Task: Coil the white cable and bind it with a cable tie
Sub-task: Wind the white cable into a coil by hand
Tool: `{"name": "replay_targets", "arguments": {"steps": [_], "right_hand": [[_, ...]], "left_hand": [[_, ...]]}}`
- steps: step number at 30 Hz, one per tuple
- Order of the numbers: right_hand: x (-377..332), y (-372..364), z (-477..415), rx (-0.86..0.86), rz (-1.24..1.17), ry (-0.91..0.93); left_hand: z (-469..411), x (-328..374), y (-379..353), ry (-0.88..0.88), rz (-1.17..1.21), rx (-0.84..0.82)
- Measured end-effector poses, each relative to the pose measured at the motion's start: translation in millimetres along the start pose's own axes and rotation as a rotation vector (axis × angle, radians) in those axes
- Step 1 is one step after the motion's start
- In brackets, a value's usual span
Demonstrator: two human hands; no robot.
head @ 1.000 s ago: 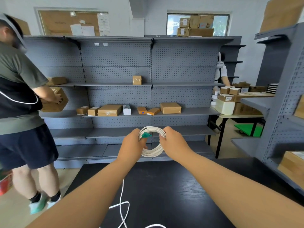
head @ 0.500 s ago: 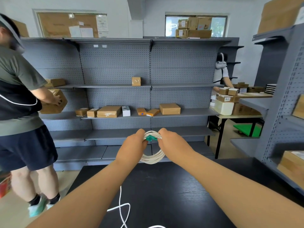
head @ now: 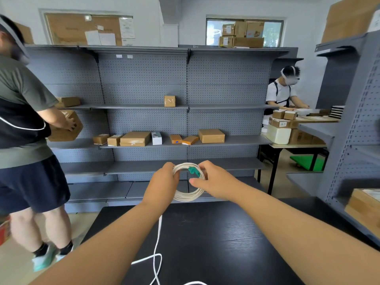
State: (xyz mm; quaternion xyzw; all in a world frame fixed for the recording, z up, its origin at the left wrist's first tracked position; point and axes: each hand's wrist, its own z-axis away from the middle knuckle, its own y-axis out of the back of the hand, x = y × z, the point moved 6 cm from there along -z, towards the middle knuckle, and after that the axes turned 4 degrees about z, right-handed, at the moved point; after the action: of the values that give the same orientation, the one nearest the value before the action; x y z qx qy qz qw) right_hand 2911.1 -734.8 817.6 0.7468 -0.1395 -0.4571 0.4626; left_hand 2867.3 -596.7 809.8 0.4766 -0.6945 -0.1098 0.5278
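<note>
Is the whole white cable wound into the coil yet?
No: a loose length of white cable hangs from the coil held by the left hand and trails over the black table.

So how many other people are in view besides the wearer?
2. One person stands far left, holding a cardboard box at the grey shelving. The other person is at a table, back right. Shelving may hide more.

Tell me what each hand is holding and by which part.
Both hold the white cable coil: the left hand grips its left side, the right hand its upper right side, beside the green piece.
</note>
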Motion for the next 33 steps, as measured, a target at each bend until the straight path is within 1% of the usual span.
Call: {"name": "replay_targets", "arguments": {"steps": [2,4,9,12,15,18,20,25,28,29,31,33], "right_hand": [[-1.6,1.7,-0.3,-0.042,0.037,0.027],[-4.5,1.8,-0.9,-0.076,0.072,0.047],[-7.1,-3.3,0.8,-0.216,-0.108,0.009],[-9.3,-2.1,-0.7,-0.196,-0.031,0.030],[-12.1,-0.8,-3.1,-0.147,0.073,0.085],[-14.0,2.0,-5.3,-0.070,0.144,0.108],[-14.4,2.9,-7.2,-0.015,0.134,0.106],[-12.5,6.0,-8.8,0.151,0.066,0.088],[-9.9,4.0,-7.0,0.203,-0.019,0.052],[-9.0,2.6,-6.6,0.204,-0.034,0.037],[-7.5,-0.3,-6.5,0.175,-0.043,0.016],[-6.5,-1.7,-7.1,0.126,-0.020,0.017]], "left_hand": [[-0.8,4.6,0.0,-0.043,-0.110,-0.051],[-1.5,7.7,-1.0,-0.070,-0.168,-0.094],[-3.3,8.0,1.9,-0.142,-0.253,-0.113],[-5.9,7.9,1.9,-0.154,-0.301,-0.117],[-7.6,8.4,2.9,-0.173,-0.291,-0.106],[-5.9,6.7,7.4,-0.192,-0.210,-0.054],[-4.8,1.7,9.9,-0.162,-0.091,-0.015],[0.2,-18.8,3.7,0.068,0.241,0.060],[5.9,-24.2,-4.6,0.193,0.519,0.056],[6.5,-24.8,-5.8,0.209,0.561,0.052],[5.3,-24.6,-5.6,0.188,0.523,0.040],[2.3,-23.6,-3.5,0.133,0.405,0.033]]}}
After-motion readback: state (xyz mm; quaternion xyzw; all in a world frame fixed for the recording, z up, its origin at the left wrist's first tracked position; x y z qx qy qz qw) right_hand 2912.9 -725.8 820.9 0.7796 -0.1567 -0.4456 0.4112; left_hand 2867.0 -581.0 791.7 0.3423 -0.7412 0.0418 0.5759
